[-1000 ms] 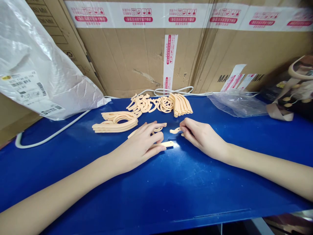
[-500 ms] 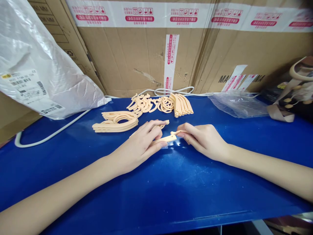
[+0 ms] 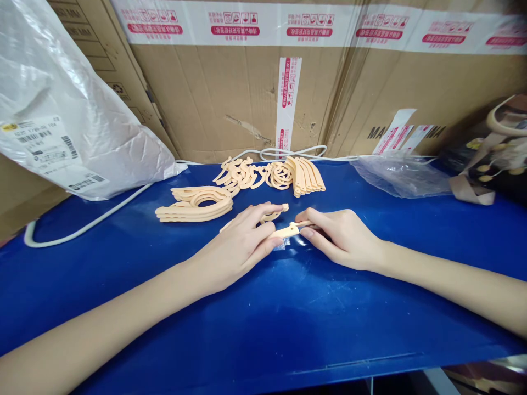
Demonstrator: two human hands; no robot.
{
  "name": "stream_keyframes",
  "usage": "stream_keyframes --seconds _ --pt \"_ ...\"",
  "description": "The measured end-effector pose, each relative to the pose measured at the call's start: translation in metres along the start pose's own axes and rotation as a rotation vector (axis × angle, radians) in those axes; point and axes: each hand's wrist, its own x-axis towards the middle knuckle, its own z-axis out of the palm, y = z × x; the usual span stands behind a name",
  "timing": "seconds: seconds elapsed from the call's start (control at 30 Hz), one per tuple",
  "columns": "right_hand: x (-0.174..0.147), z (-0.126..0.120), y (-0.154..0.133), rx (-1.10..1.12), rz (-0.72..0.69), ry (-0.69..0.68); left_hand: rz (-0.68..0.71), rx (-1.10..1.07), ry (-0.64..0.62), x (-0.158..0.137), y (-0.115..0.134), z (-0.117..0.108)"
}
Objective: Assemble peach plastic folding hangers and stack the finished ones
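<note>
My left hand (image 3: 234,244) is closed around a beige plastic hanger piece (image 3: 287,232), whose flat end with a small hole sticks out to the right past the thumb. Another part of beige plastic (image 3: 269,217) shows under its index finger. My right hand (image 3: 349,238) pinches a small, slim beige hook piece (image 3: 303,223) between thumb and fingers. Its knobbed tip meets the holed end of the left piece; whether it sits in the hole I cannot tell. Most of the hook is hidden by the right fingers.
Behind my left hand lies a stack of beige hanger pieces (image 3: 193,213). Farther back are loose beige hooks (image 3: 247,174) and a row of curved arms (image 3: 307,176). A white cable (image 3: 94,233), a white parcel bag (image 3: 82,109), clear plastic (image 3: 405,175) and cardboard boxes (image 3: 230,93) border the blue table (image 3: 288,329).
My left hand has shifted slightly right with its piece. The hook's tip and the holed end now sit closer together, and the right fingertips are nearer that end.
</note>
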Motion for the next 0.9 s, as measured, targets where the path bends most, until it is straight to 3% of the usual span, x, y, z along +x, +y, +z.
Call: stream_keyframes --seconds 0.9 --pt "0.0071 -0.0039 0.0025 0.283 0.027 -0.077 0.013 0.065 0.043 -0.0019 -0.0036 0.0072"
